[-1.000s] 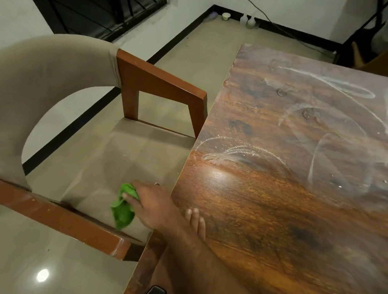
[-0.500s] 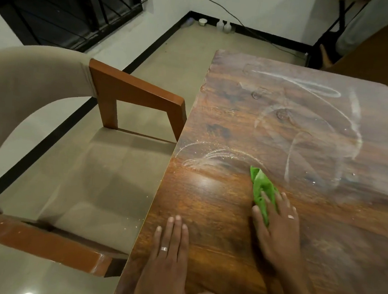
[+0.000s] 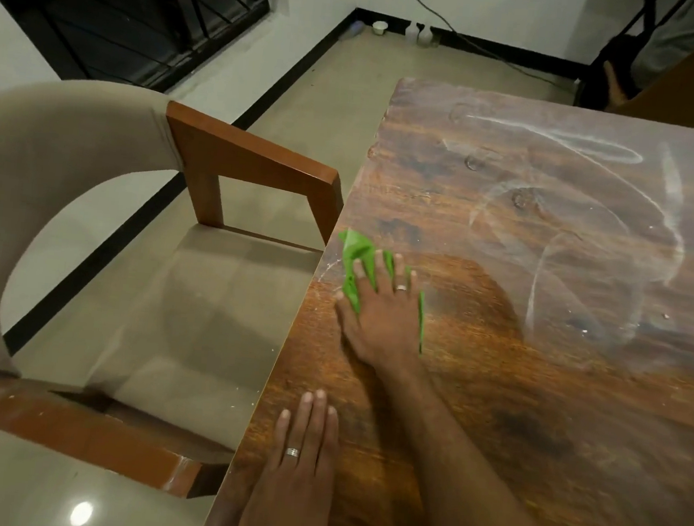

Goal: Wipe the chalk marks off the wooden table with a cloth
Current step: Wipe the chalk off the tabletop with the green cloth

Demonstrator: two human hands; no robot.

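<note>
The green cloth (image 3: 356, 263) is pressed flat under the right hand (image 3: 383, 313), fingers spread straight over it, right at the table's left edge beside the chair arm (image 3: 253, 160). The left hand (image 3: 300, 470) is laid flat on the wooden table (image 3: 490, 425) near the body, fingers straight and together, nothing held. The big chalk marks (image 3: 594, 227) are seen up and to the right of the cloth, well apart from it, their long loops running roughly away from the person toward the far right corner; the right hand is much the nearer one. So the coming sweep is judged to go rightward and away. Half a second ago the cloth was further in from the edge, just below a small swirl of chalk; that swirl is now mostly gone, though a faint trace may be left at the rim by the cloth, the blur making it hard to say. The left hand has hardly shifted.
</note>
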